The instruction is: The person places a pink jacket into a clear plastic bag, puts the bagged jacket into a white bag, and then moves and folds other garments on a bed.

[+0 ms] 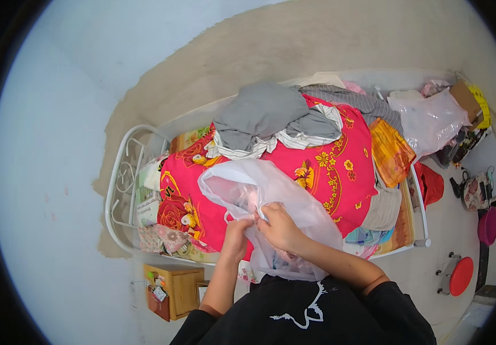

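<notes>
A large white translucent bag (308, 215) hangs in front of me, with its mouth toward the bed. Pinkish, soft-looking contents show dimly through it; I cannot tell what they are. My left hand (237, 237) is closed on the edge of the bag near its mouth. Right beside it, my right hand (281, 226) grips the gathered bag material, knuckles up. The two hands nearly touch. Behind the bag, a bright red quilt (340, 167) with yellow flower patterns covers much of the bed, and a crumpled grey cloth with striped edges (262, 112) lies on top of it.
The bed has a white metal frame (113, 190). An orange package (392, 150) and a clear plastic bag (429, 121) lie at its right end. Below left stands a wooden cabinet (186, 287). A red stool (461, 276) and a magenta basin (488, 225) are on the right.
</notes>
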Available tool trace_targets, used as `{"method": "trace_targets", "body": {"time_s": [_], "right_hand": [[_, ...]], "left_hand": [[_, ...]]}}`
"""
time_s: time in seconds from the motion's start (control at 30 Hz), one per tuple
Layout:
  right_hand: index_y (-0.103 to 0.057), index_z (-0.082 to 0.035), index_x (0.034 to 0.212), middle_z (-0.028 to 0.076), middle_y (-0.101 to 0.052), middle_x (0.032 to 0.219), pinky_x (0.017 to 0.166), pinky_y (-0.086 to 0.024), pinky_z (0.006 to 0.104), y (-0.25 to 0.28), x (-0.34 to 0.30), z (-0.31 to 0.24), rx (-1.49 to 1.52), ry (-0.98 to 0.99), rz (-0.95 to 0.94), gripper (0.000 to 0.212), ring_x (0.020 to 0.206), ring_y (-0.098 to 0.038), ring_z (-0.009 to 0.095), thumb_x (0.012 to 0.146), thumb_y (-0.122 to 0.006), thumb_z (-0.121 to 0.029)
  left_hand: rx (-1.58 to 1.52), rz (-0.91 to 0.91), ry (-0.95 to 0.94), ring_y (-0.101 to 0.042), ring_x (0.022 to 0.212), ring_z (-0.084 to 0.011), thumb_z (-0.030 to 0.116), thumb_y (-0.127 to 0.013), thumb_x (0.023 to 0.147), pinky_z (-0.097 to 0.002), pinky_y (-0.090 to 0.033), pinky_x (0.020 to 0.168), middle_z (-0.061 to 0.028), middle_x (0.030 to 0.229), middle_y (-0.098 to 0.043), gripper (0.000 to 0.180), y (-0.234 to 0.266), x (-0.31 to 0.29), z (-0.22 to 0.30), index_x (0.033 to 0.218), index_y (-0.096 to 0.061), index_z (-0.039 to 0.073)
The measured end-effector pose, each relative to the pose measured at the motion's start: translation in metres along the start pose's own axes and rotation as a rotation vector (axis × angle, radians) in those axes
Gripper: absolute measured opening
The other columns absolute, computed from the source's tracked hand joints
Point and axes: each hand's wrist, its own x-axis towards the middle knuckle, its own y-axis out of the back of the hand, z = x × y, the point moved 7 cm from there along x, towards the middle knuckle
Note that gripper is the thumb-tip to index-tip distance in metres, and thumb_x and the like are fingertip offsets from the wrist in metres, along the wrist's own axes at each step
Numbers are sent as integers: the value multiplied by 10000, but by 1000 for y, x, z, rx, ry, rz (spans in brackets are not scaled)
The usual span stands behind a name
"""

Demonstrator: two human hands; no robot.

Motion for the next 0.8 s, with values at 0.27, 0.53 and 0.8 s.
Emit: {"method": "trace_targets", "body": {"time_s": [0.27, 0.53, 0.8], "right_hand": [[-479, 77, 878, 227, -434, 958, 821, -363, 416, 6, -32, -12, -112, 74, -5, 266, 919, -421, 363, 656, -542, -56], [-470, 88, 1022, 226, -401, 1135, 909, -354, 381, 17, -53, -21, -7, 202, -94, 410, 1077, -393, 348, 639, -555, -29], [-586, -94, 1007, 140, -477, 1174, 914, -353, 425, 17, -63, 30, -248, 356, -173, 281, 1115, -422, 323, 735, -553, -162]], "left_hand": [[-146, -100, 233, -564, 828, -175, 265, -515, 850, -314, -449, 767, -103, 885, -593, 301, -46, -3, -26, 944, -558, -17], [-228, -23, 236, -542, 688, -198, 359, -434, 887, -322, -467, 675, -64, 722, -552, 331, -16, 25, -44, 673, -482, 111], [-649, 281, -27, -505, 656, -188, 353, -383, 906, -369, -446, 694, -5, 568, -453, 435, 76, 51, -19, 520, -342, 155]]}}
